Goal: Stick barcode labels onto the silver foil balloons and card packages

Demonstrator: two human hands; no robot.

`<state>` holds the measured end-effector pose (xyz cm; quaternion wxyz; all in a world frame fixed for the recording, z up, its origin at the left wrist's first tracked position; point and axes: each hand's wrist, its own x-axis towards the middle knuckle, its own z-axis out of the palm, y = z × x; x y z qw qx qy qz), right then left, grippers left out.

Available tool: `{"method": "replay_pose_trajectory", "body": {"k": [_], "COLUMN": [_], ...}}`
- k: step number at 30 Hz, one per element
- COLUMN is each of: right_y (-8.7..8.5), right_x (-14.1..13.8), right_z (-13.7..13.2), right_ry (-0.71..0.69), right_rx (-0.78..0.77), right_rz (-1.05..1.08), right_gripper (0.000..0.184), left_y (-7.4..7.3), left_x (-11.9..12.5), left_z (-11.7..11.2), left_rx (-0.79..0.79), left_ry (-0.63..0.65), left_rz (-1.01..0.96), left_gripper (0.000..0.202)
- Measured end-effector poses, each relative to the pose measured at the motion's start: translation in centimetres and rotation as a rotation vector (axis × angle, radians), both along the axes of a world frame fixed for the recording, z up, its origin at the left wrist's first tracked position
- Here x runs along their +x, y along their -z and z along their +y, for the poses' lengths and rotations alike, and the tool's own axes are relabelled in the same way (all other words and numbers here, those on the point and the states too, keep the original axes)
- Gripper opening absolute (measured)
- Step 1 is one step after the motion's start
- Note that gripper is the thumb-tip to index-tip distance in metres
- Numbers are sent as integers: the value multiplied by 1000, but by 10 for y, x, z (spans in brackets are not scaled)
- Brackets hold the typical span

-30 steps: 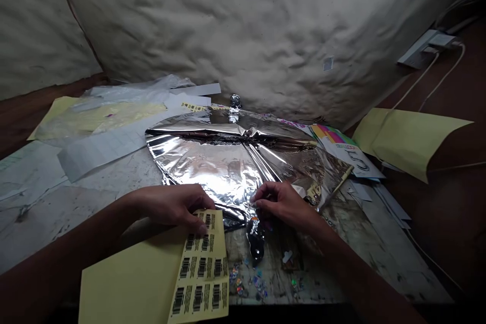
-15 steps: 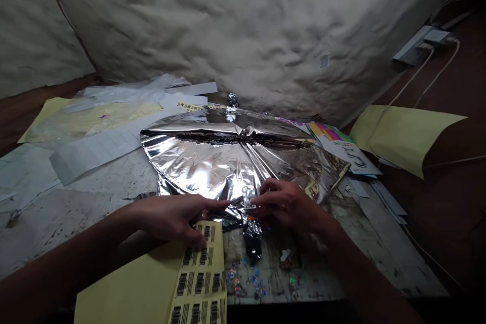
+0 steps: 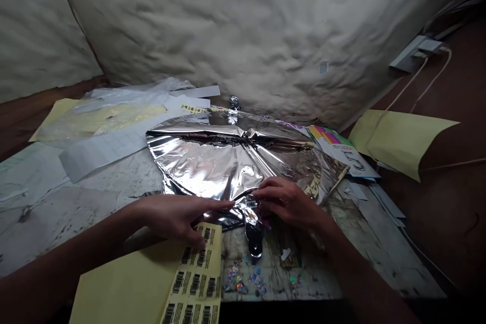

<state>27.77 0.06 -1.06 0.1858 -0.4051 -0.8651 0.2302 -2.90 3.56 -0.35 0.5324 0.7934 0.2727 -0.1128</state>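
Note:
A flat silver foil balloon (image 3: 228,159) lies spread on the worn table (image 3: 76,202). Its narrow neck (image 3: 253,230) points toward me. My right hand (image 3: 286,201) rests on the balloon's near edge, fingers bent over a small barcode sticker (image 3: 251,204) on the foil. My left hand (image 3: 178,215) lies flat with fingers stretched, index tip on the foil edge, palm over the top of a yellow sheet of barcode stickers (image 3: 195,278). A plain yellow backing sheet (image 3: 121,288) lies under that strip.
Shiny confetti bits (image 3: 246,281) lie scattered near the front edge. White and yellow paper sheets (image 3: 98,126) cover the left rear. A colourful printed card (image 3: 341,149) and a yellow envelope (image 3: 398,139) lie at the right. A power strip (image 3: 413,53) with white cables sits far right.
My left hand slid off the sticker sheet toward the foil edge and stretched its fingers. My right hand pressed the small barcode sticker down onto the foil near the neck.

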Motion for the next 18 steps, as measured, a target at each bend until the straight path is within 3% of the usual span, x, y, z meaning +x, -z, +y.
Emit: {"method": "replay_pose_trajectory", "body": {"k": [3, 6, 11, 14, 18], "right_y": [-6, -9, 0, 4, 3], "right_x": [-1, 0, 3, 1, -5], "right_z": [-4, -8, -5, -5, -5], "right_ry": [-134, -158, -172, -126, 44], "right_rx": [-67, -63, -3, -6, -29], "right_rz": [-102, -167, -96, 11, 209], "right_gripper": [46, 54, 21, 15, 10], "left_y": [1, 1, 0, -1, -1], "left_x": [1, 1, -1, -2, 0], "left_z": [-1, -1, -2, -2, -5], "left_rx": [2, 13, 34, 34, -13], "left_ry": [3, -6, -20, -13, 18], "left_rz": [-15, 9, 15, -38, -147], "left_gripper": [94, 95, 95, 92, 94]}}
